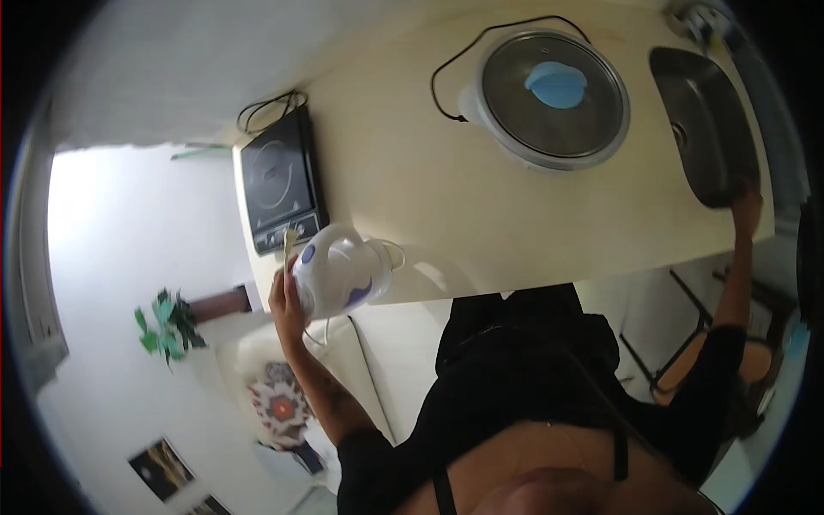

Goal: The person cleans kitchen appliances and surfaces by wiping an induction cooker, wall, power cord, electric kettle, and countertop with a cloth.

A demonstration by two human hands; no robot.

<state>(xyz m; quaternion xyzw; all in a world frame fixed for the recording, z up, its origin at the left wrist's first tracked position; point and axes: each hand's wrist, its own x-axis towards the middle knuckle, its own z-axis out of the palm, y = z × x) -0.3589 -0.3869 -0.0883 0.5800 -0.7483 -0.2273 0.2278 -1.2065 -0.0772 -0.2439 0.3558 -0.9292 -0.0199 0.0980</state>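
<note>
My left hand (287, 300) is at the counter's left front corner, closed around a pale plug (290, 239) that sticks up from the fingers. Right beside it is a white appliance with a looped handle and purple patches (330, 279), perhaps a kettle; a thin white cord hangs below it. My right hand (747, 210) rests at the near end of the metal sink (717, 137), its fingers dim and partly hidden at the rim. A black cooktop (279, 176) lies just beyond the white appliance.
A large round cooker (554, 159) with a glass lid and a blue knob (556, 84) stands on the pale counter (386, 154), its black cord (442, 64) curving behind. A faucet is behind the sink. Below are a chair (687, 365), a light sofa (360, 378) and a plant (167, 326).
</note>
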